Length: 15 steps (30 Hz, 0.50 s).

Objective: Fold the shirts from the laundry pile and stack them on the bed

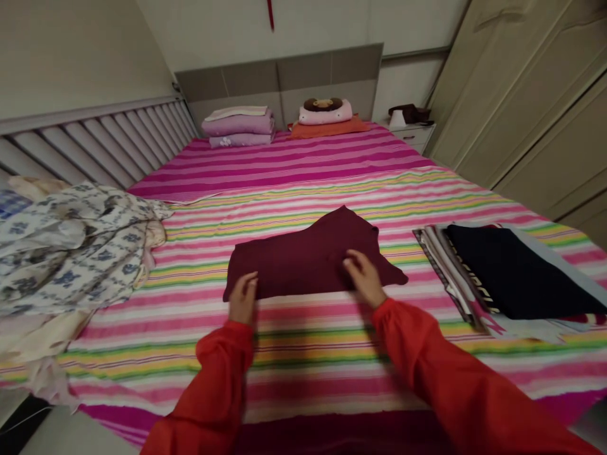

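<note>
A dark maroon garment (pixel 303 265) lies folded in a long flat shape on the bed in front of me, with a pointed corner sticking out at its right end. My left hand (pixel 244 298) touches the near edge at its left end, fingers stretched forward over the cloth. Toward the right end, my right hand (pixel 365 277) rests on the fabric with its fingers loosely bent and the thumb apart. Neither hand visibly grips the cloth. Both forearms are in red sleeves.
Folded clothes, a dark navy one (pixel 516 272) on top, lie at right. A rumpled flower-patterned cloth (pixel 80 246) is heaped at left. Folded bedding (pixel 239 124) and a pink pillow (pixel 325 115) sit by the headboard (pixel 246 82). A wardrobe (pixel 535 107) stands at right.
</note>
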Available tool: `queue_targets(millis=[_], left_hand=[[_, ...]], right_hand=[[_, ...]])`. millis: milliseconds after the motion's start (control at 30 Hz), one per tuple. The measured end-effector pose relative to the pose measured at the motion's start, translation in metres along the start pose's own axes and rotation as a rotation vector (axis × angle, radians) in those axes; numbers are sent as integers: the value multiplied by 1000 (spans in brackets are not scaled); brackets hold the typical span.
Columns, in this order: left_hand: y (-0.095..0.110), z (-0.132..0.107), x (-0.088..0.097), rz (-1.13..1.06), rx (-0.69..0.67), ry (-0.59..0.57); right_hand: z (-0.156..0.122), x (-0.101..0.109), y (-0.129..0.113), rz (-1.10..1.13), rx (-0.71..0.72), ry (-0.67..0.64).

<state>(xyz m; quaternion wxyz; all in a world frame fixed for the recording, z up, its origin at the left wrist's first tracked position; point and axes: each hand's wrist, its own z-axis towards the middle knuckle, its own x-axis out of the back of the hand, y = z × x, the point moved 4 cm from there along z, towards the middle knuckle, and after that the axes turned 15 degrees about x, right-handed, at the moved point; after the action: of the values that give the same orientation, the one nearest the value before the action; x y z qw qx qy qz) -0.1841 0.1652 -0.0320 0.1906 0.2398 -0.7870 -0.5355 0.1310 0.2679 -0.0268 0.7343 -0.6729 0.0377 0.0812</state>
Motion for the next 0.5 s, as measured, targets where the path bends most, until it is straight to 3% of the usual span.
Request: queue_targets(millis=[33,100,167,200,300,500], left_hand=[[-4,-11,-20,263,-177,-95],[-18,-31,-59,786,-472,-266],[-32,-38,-80,1125,-608,-307],[-35,-37,-83,1233,-642,-283],[-31,-18,-63,1380,-655,-171],[-11,23,22,1437,-554,-33]], right_hand=[[-15,-17,2,-105,97,-110],[-43,-53,6,-580,413,-503],[-59,-73,15,-960,612,-744],[-59,-74,18,-1060,649,-775],[-39,-52,21,-1172,654,-757],[5,43,19,-1284,645,-728]])
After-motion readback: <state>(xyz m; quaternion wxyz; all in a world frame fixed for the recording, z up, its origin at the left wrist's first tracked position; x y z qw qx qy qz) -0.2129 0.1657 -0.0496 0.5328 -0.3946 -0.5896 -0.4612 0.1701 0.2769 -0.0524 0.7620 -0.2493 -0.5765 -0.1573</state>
